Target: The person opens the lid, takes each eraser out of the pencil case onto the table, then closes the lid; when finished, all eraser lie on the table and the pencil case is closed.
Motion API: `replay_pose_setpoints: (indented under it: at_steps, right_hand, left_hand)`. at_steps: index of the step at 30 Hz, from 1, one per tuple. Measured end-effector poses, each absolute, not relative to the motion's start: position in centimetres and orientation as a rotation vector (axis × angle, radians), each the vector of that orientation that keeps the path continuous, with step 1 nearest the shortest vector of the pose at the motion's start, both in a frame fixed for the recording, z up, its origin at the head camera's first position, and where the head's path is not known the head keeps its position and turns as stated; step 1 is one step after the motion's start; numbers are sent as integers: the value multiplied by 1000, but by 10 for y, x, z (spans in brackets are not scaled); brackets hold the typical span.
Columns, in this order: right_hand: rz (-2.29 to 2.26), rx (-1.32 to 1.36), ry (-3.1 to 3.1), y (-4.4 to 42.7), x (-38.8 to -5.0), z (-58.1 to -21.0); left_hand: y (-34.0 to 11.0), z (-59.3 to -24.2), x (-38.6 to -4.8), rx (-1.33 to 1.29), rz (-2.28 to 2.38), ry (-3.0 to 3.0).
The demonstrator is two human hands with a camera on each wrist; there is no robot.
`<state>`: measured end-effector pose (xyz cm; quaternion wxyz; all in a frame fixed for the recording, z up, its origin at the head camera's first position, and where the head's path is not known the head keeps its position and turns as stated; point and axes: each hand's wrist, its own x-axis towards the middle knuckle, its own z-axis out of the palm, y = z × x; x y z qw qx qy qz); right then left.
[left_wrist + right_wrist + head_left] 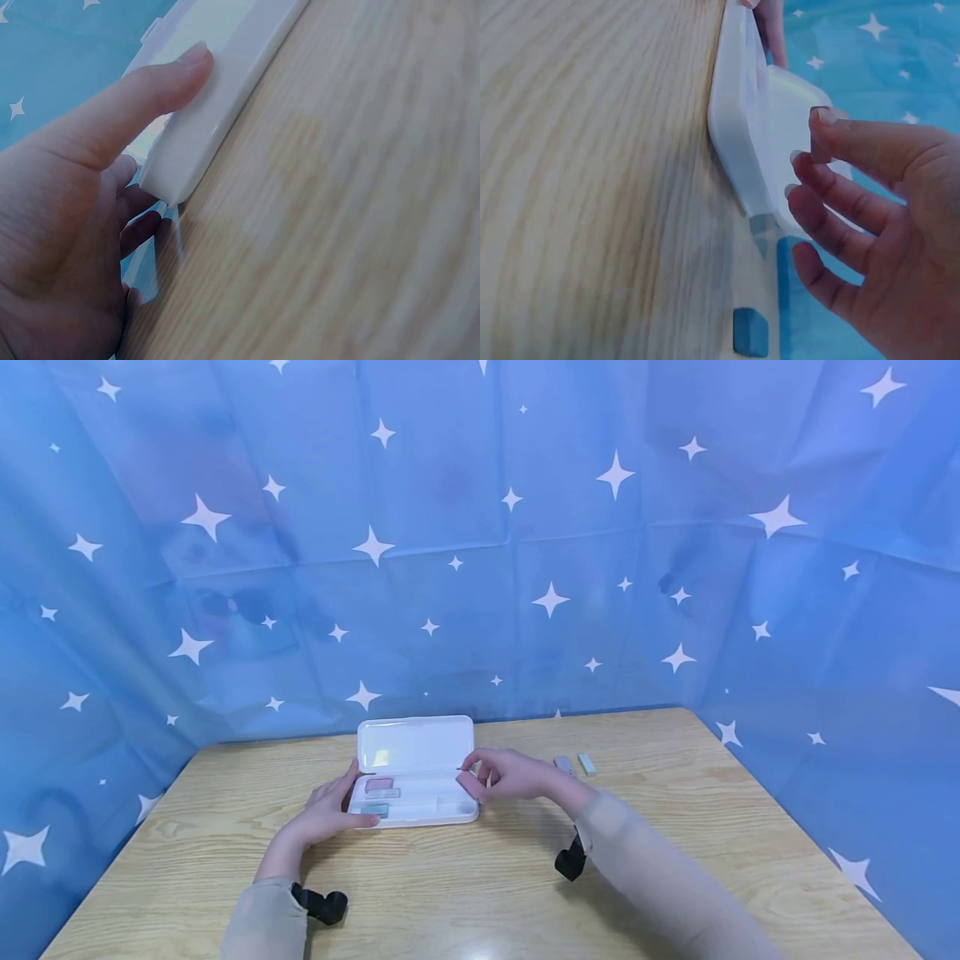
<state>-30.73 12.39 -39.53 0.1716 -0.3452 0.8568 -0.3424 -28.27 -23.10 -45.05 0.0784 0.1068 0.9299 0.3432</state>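
An open white pencil case (420,818) stands on the table, its lid leaning back. My left hand (327,812) holds the case's left end, thumb over the front rim and fingers at the side. In the left wrist view the thumb (161,94) lies across the white edge. Above the case's right end, my right hand (513,774) pinches a small pink block (471,786) between thumb and fingers. The right wrist view shows this block (820,142) at the fingertips. A pink block (379,784), a pale grey block (384,793) and a light-blue block (375,810) lie in the case's left part.
On the table (465,893), right of the case, lie a grey-purple block (563,765) and a pale blue-green block (587,764). A blue star-patterned cloth (450,610) hangs behind the table and along its sides.
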Motion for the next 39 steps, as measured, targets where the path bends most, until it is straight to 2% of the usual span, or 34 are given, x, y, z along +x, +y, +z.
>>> replay_pose_setpoints:
  at_steps: [17, 39]
  right_hand:
    - [-1118, -869, 2522, 161, -293, -410]
    - [-1011, -753, 2600, 187, -287, -426]
  left_hand:
    - [-229, -448, -282, 310, 1027, 2775]
    - [-230, -449, -282, 317, 1016, 2785]
